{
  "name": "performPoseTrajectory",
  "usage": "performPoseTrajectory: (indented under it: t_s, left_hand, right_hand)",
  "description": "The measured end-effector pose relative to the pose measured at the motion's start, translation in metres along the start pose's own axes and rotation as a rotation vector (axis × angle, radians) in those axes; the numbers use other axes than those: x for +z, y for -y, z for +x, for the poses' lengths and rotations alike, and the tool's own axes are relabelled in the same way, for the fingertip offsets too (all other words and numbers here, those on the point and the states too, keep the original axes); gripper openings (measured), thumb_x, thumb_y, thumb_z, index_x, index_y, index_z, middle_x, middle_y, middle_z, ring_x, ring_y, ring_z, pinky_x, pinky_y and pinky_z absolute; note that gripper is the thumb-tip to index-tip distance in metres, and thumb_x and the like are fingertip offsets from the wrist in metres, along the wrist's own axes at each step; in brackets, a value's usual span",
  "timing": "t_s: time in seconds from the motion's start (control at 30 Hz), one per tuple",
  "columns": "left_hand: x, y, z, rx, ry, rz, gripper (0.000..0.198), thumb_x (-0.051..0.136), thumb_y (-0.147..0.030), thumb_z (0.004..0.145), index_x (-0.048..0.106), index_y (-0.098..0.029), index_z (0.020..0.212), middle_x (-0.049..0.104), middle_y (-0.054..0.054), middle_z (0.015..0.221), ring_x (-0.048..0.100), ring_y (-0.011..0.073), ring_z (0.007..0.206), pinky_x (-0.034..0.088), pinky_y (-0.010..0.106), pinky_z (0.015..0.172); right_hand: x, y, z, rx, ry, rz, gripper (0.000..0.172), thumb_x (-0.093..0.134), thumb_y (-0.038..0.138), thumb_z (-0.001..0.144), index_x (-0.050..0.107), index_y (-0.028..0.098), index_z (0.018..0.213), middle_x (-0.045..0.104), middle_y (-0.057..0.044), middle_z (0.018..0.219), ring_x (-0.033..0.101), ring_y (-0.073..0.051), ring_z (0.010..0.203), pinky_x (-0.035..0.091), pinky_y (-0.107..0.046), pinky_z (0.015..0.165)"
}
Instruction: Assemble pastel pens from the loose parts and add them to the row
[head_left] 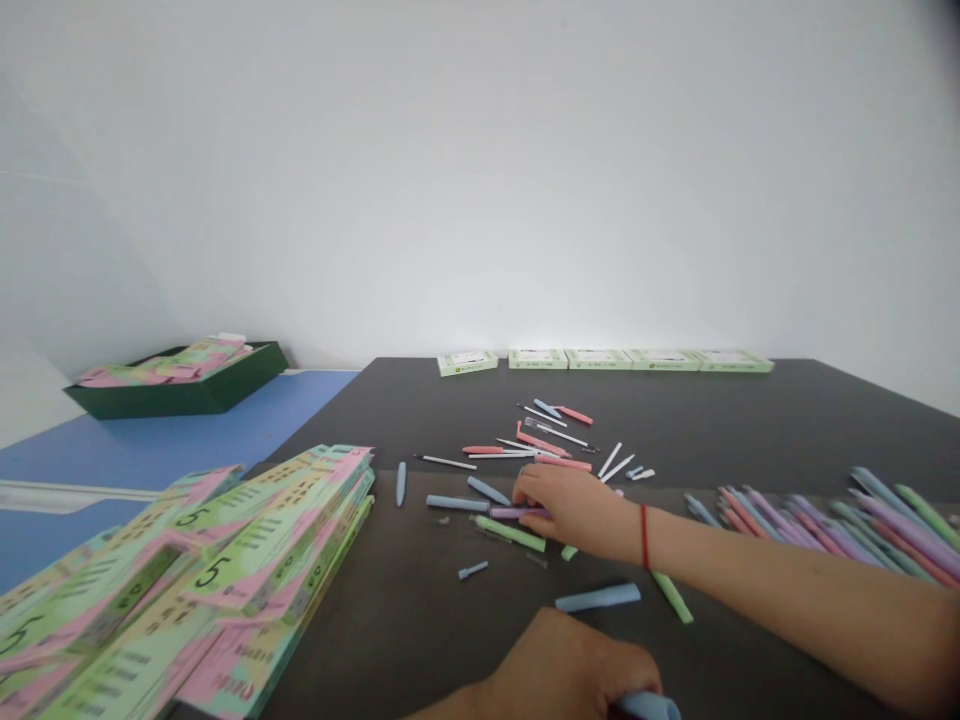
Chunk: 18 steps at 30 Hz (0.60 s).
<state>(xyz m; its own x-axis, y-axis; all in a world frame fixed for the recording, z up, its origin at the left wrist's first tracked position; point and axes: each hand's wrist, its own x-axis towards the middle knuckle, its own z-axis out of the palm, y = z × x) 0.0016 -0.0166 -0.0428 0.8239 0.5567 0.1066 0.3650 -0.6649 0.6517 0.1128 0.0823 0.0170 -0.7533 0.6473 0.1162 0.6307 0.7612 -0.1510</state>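
At the bottom edge my left hand [559, 665] is closed round a light blue pen part [649, 706], most of it hidden by the fist and the frame edge. My right hand [581, 508], with a red string at the wrist, reaches across the table, fingers curled down on a purple pen part [510, 513]. Around these fingers lie a blue pen part [457, 503], a green one [511, 533] and a small blue piece [472, 570]. Between the two hands rests a blue pen barrel [598, 598].
Stacked printed packets [247, 560] cover the left. Behind them a dark green tray [187, 398] holds more packets. Several flat boxes [600, 360] line the back. Pastel pens [840, 525] are heaped at right. Loose refills [446, 462] and pink parts [555, 462] lie mid-table.
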Motion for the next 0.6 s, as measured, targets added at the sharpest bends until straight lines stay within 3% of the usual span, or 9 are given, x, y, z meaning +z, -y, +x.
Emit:
performPoseTrajectory:
  t_s: [0.2,0.37,0.47,0.6]
  left_hand:
    - [0.001,-0.001,0.001,0.021,-0.007,0.019,0.027,0.052,-0.042,0.084,0.058,-0.018,0.073,0.053,-0.006,0.055,0.048,0.0052,0.050,0.025,0.015,0.042]
    - [0.000,-0.002,0.002,0.016,-0.021,0.001,0.027,0.051,-0.041,0.085,0.057,-0.019,0.071,0.049,-0.006,0.054,0.046,0.0050,0.049,0.024,0.015,0.041]
    - [-0.001,-0.002,0.002,0.021,-0.009,0.001,0.026,0.053,-0.040,0.084,0.057,-0.018,0.070,0.050,-0.006,0.055,0.045,0.0050,0.048,0.025,0.015,0.041]
    - [-0.002,-0.003,0.000,0.042,-0.034,-0.004,0.025,0.052,-0.039,0.084,0.058,-0.018,0.072,0.052,-0.005,0.056,0.046,0.0050,0.049,0.027,0.014,0.043]
  right_hand:
    - [-0.001,-0.021,0.015,0.103,-0.006,-0.072,0.011,0.057,0.025,0.085,0.063,0.017,0.088,0.067,-0.007,0.084,0.062,-0.022,0.078,0.042,-0.028,0.067]
    - [-0.007,-0.039,0.020,0.156,-0.043,-0.092,0.015,0.050,0.022,0.090,0.062,0.015,0.094,0.066,-0.012,0.095,0.062,-0.024,0.089,0.042,-0.029,0.073]
    - [-0.012,-0.032,0.016,0.123,-0.039,-0.057,0.015,0.049,0.020,0.090,0.063,0.016,0.094,0.066,-0.010,0.096,0.061,-0.023,0.092,0.041,-0.029,0.075]
    - [-0.012,-0.010,0.004,0.063,0.012,0.032,0.008,0.057,0.021,0.085,0.064,0.019,0.087,0.068,-0.002,0.082,0.062,-0.017,0.077,0.041,-0.025,0.065]
